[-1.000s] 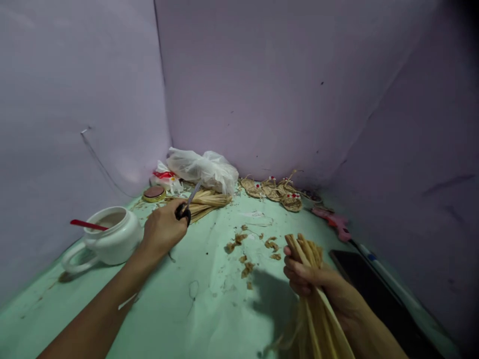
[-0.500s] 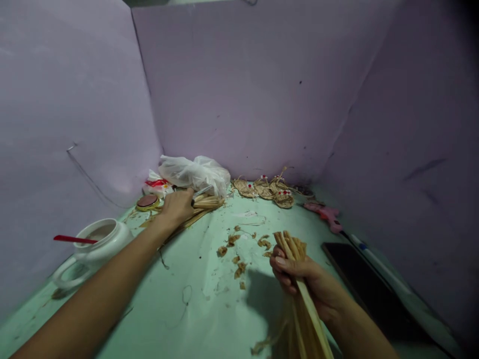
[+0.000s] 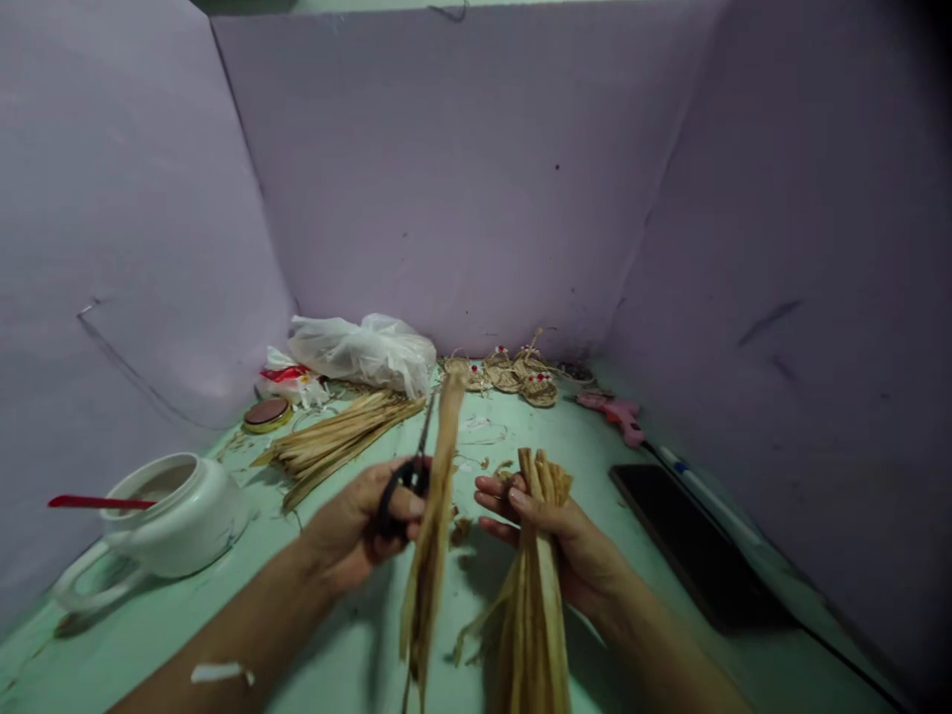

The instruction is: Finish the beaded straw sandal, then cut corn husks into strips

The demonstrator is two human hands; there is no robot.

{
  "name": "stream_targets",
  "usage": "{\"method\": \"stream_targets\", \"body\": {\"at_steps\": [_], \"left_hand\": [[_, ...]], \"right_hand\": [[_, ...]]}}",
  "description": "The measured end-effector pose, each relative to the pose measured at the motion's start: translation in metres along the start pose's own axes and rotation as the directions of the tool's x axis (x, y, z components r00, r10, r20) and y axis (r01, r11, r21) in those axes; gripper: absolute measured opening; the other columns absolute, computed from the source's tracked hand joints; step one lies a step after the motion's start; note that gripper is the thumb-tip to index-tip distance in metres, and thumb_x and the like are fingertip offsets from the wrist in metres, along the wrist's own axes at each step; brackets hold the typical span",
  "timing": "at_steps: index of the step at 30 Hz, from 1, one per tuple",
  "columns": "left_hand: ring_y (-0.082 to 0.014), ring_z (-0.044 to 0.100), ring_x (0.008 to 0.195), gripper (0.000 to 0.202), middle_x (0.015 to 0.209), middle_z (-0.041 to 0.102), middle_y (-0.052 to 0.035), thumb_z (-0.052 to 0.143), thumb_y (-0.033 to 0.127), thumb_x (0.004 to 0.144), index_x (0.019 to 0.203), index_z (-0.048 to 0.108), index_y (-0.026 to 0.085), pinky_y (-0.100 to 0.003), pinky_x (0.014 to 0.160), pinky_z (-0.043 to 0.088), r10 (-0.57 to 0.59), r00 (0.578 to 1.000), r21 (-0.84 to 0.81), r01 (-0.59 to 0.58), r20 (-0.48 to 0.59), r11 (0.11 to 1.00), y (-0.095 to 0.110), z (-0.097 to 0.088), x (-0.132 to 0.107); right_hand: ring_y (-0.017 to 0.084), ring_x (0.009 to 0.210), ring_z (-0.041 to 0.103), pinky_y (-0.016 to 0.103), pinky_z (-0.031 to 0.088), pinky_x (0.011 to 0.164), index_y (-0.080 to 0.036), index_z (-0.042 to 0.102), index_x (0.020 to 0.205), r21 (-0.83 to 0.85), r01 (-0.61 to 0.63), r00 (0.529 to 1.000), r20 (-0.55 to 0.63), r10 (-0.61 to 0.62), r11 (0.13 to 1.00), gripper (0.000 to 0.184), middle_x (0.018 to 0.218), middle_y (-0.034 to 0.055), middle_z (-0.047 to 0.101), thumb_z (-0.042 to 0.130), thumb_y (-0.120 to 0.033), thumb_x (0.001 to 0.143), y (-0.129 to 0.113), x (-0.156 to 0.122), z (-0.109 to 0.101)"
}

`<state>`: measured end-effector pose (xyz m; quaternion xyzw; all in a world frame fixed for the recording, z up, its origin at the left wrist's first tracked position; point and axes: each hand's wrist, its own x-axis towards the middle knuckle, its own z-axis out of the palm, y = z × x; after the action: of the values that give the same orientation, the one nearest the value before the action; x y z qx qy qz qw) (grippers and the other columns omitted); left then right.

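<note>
My left hand (image 3: 357,526) is closed around black-handled scissors (image 3: 406,481) and also pinches a long dried straw leaf (image 3: 435,526) that stands upright in front of it. My right hand (image 3: 557,540) grips a bundle of dried straw strips (image 3: 535,595), cut ends up, just right of the single leaf. The two hands are close together above the green table. A loose pile of straw strips (image 3: 338,441) lies on the table beyond my left hand.
A white pot (image 3: 175,511) with a red stick stands at the left. At the back are a plastic bag (image 3: 364,347), a round tin (image 3: 268,414) and small woven straw sandals (image 3: 521,377). A pink glue gun (image 3: 614,415) and a black phone (image 3: 688,540) lie at the right. Purple walls enclose the table.
My left hand pulled back from the straw pile toward me, now holding one long leaf with the scissors. My right hand with the bundle moved left, toward it. The camera tilted.
</note>
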<state>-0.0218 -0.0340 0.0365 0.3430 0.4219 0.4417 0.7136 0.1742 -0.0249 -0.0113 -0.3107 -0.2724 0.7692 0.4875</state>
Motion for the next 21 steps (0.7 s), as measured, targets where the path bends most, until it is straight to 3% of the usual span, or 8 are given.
{"method": "stream_targets", "body": {"at_steps": [4,7,10,15,21], "left_hand": [[-0.0034,0.043,0.042,0.04,0.059,0.053,0.0034,0.065,0.01,0.047,0.085,0.053,0.015,-0.014,0.039,0.031,-0.056,0.998,-0.066,0.058,0.027,0.996,-0.055,0.01,0.002],[-0.0046,0.045,0.04,0.039,0.057,0.054,0.0026,0.062,0.011,0.05,0.088,0.051,0.015,-0.013,0.035,0.025,-0.09,0.996,0.014,0.09,0.012,0.996,-0.075,0.01,0.007],[-0.0062,0.048,0.04,0.041,0.058,0.057,0.0019,0.062,0.011,0.05,0.089,0.05,0.014,-0.014,0.035,0.026,-0.076,0.996,0.095,0.08,-0.054,0.992,-0.075,0.007,0.01],[-0.0067,0.048,0.04,0.047,0.057,0.057,0.0035,0.072,0.031,0.052,0.09,0.048,0.015,-0.015,0.035,0.028,0.096,0.98,0.267,-0.047,-0.172,0.963,-0.059,0.008,0.008],[-0.0081,0.049,0.044,0.052,0.052,0.056,0.0046,0.075,0.025,0.043,0.086,0.049,0.014,-0.019,0.044,0.039,0.088,0.989,0.271,-0.052,-0.123,0.961,-0.052,0.012,0.008]], "right_hand": [[0.022,0.068,0.065,0.04,0.049,0.07,-0.016,0.056,0.079,-0.017,-0.081,0.996,0.035,0.082,0.997,0.032,0.073,0.0054,0.067,0.076,-0.028,0.056,0.011,-0.002,0.005],[0.02,0.058,0.062,0.038,0.049,0.06,-0.017,0.054,0.081,-0.051,-0.091,0.996,-0.015,0.09,0.995,0.036,0.066,0.0034,0.065,0.076,-0.027,0.054,0.012,-0.003,0.008],[0.017,0.051,0.059,0.032,0.049,0.054,-0.018,0.054,0.08,-0.113,-0.057,0.994,-0.1,0.045,0.992,0.035,0.06,0.0001,0.063,0.075,-0.022,0.053,0.009,-0.003,0.009],[0.014,0.049,0.058,0.026,0.049,0.051,-0.016,0.057,0.069,-0.184,-0.006,0.969,-0.245,-0.04,0.983,0.024,0.057,-0.0008,0.062,0.072,-0.016,0.05,0.007,-0.003,0.01],[0.012,0.04,0.054,0.022,0.047,0.041,-0.013,0.061,0.062,-0.082,-0.156,0.942,-0.312,0.123,0.984,0.009,0.049,0.0021,0.061,0.061,-0.012,0.053,0.005,-0.002,0.015]]}}
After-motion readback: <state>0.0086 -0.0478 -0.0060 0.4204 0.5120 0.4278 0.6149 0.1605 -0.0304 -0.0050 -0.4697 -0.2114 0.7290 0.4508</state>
